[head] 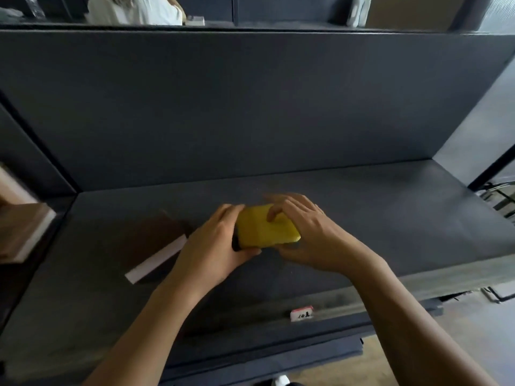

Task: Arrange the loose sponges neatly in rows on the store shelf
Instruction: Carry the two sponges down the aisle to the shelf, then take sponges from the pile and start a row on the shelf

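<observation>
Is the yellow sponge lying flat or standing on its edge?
Flat. The yellow sponge shows its broad face upward, gripped at its sides by the left hand and right hand over the shelf.

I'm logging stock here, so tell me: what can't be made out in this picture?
Head view only:
- yellow sponge: one or several, unclear; left hand and right hand cover its sides.
- price tag: writing blurred.
- brown box: cut off by the left edge.
- person in white: cut off by the top edge.
</observation>
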`<state>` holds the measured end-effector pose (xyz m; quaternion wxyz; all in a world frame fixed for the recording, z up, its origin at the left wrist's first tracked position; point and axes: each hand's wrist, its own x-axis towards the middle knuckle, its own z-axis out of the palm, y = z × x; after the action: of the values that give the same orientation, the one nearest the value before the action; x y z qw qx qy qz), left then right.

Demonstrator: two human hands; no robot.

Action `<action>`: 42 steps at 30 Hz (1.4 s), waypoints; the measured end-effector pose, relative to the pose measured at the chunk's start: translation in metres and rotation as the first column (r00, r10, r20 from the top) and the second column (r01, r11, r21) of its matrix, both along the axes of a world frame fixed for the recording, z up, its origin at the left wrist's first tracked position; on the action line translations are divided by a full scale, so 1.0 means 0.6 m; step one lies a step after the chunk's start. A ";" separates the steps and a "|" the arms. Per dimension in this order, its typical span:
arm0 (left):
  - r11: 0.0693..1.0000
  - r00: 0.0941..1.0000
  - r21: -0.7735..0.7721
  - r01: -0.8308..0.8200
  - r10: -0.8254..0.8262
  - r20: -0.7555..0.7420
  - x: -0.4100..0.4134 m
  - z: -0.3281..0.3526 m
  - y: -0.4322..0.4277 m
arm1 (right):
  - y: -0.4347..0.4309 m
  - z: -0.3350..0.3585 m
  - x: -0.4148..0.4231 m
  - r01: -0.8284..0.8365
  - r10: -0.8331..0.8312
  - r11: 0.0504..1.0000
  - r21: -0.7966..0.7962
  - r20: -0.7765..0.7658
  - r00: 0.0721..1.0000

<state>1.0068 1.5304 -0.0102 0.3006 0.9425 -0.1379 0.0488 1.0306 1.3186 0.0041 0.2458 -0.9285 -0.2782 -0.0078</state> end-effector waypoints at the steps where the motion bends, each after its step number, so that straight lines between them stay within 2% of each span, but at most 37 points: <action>1: 0.999 0.999 -0.018 -0.032 0.032 0.004 0.003 -0.003 -0.010 | -0.010 0.000 -0.001 0.024 -0.023 0.999 -0.022 0.050 0.998; 3: 0.995 0.997 -0.052 -0.080 0.080 0.011 0.006 -0.009 -0.030 | -0.023 0.002 -0.006 0.130 -0.126 0.991 -0.020 0.123 0.984; 5: 0.991 0.994 -0.083 -0.104 0.105 0.007 0.008 -0.014 -0.049 | -0.030 0.003 -0.013 0.183 -0.184 0.983 0.012 0.127 0.975; 12: 0.985 0.990 -0.100 -0.140 0.143 0.018 0.015 -0.021 -0.087 | -0.047 -0.003 0.028 0.023 -0.015 0.994 -0.108 0.074 0.997; 23: 0.986 0.986 0.003 -0.167 0.167 -0.005 0.054 -0.011 -0.070 | -0.035 0.014 0.082 0.074 -0.043 0.966 -0.249 0.128 0.991; 29: 0.978 0.986 0.138 -0.156 0.162 -0.036 0.070 -0.007 -0.053 | -0.031 0.002 0.129 0.153 -0.132 0.968 -0.198 0.114 0.985; 42: 0.989 0.995 0.115 -0.088 0.092 -0.028 0.088 -0.024 -0.047 | -0.002 -0.039 0.192 0.254 -0.242 0.959 -0.123 0.107 0.964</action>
<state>1.0597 1.5020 -0.0248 0.2460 0.9640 -0.0929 0.0385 1.1461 1.3173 -0.0191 0.1661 -0.9693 -0.1704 -0.0620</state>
